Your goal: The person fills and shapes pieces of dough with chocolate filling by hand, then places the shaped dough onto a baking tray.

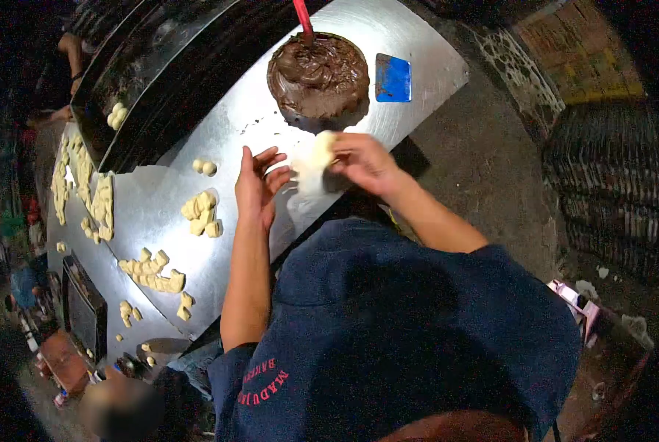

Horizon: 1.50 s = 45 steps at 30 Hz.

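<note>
My right hand (364, 163) pinches a piece of pale dough (322, 149), blurred by motion, over the near edge of the metal table. To its left, my left hand (258, 184) is open, fingers spread and curved towards the dough, with nothing in it. Just beyond both hands stands a round container of dark brown paste (320, 77), glossy like chocolate, with a red-handled tool (304, 18) stuck in it. Two small dough balls (205, 167) and a cluster of dough pieces (200, 213) lie left of my left hand.
A blue flat scraper (393, 78), smeared brown, lies right of the paste. More dough pieces (152, 271) and long dough rows (84, 184) cover parts of the metal table (230, 132) at left. A dark tray (84, 306) and other people are at far left. Stacked racks (602, 184) stand at right.
</note>
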### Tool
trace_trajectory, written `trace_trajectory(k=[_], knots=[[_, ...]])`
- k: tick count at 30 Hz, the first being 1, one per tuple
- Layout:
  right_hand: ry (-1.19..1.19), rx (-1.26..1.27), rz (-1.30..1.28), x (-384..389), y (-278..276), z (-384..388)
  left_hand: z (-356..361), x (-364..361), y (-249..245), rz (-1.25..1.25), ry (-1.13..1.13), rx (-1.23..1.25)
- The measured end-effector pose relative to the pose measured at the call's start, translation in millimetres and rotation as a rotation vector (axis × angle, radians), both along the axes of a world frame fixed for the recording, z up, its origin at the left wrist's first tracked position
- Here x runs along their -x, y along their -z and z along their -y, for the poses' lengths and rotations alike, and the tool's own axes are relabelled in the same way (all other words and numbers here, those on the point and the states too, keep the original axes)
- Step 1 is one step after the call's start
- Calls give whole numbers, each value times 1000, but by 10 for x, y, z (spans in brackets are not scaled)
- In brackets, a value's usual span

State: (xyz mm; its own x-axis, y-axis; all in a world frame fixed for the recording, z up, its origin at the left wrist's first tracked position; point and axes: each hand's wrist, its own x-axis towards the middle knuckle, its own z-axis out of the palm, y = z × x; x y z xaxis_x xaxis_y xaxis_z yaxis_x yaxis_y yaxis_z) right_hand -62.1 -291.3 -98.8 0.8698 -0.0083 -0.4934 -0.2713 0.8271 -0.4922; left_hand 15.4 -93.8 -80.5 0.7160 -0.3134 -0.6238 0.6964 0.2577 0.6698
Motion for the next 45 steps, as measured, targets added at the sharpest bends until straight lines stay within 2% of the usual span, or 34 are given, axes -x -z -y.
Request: trace_trajectory(k=[2,4,6,8,9,12,14,16,18,20,21,22,24,25,26,27,28,29,30,32,33,34,36,37,39,40,42,43,45], knots=[[20,400,-158,46,460,423,-73,59,75,-18,-11,-142],[279,398,-325,-166,689,532,-99,59,162,-46,20,-86],[306,360,-303,-344,854,636,-79,64,201,-70,89,-2],[358,207,-320,-476,728,608,-46,66,133,-49,109,21],[310,306,-300,-451,653,601,-41,60,109,-21,119,9],[325,324,-234,-363,485,594,-72,78,-15,40,110,-22],[368,445,-199,-368,281,544,-106,89,-115,72,88,-47],[280,548,28,-339,53,549,-108,78,-232,143,83,-86],[100,467,154,-363,-381,478,-46,25,-442,233,85,-67],[-39,231,244,-432,-791,281,48,-10,-794,335,121,-22],[-230,100,360,-485,-797,241,44,-50,-932,284,180,14],[-313,30,365,-538,-855,121,25,-85,-1025,233,238,53],[-571,641,347,-661,-922,-75,-57,-82,-1065,192,194,52],[-539,999,504,-716,-967,-125,-84,-64,-1018,288,105,-4],[-191,1466,823,-810,-912,-190,-110,-64,-957,391,8,-64],[-7,1720,905,-897,-953,-211,-102,-78,-851,188,-189,98],[218,1945,987,-944,-1036,-260,-93,-63,-779,241,-218,114],[230,1852,980,-916,-1069,-355,-74,-32,-807,214,-272,177],[170,1852,982,-835,-1079,-467,-65,10,-880,265,-279,97],[-47,1782,1075,-614,-1180,-635,-145,36,-1050,248,-349,146],[-53,1729,1098,-557,-1241,-683,-228,73,-1130,266,-381,109],[-22,1656,1087,-590,-1271,-693,-278,92,-1138,402,-399,8],[99,1607,1072,-750,-1292,-687,-296,47,-1215,392,-443,-24],[-47,1392,1106,-825,-1239,-713,-231,90,-1207,460,-480,-22],[-210,1308,1010,-883,-1276,-701,-109,151,-1191,406,-430,-54],[-106,1289,1025,-825,-1314,-746,-194,233,-1298,368,-457,-95],[-26,1368,1065,-858,-1248,-822,-352,146,-1170,235,-459,13],[21,1389,1148,-836,-1265,-890,-374,168,-1151,322,-411,63],[48,1431,1274,-703,-1264,-977,-393,215,-1250,385,-470,47]])
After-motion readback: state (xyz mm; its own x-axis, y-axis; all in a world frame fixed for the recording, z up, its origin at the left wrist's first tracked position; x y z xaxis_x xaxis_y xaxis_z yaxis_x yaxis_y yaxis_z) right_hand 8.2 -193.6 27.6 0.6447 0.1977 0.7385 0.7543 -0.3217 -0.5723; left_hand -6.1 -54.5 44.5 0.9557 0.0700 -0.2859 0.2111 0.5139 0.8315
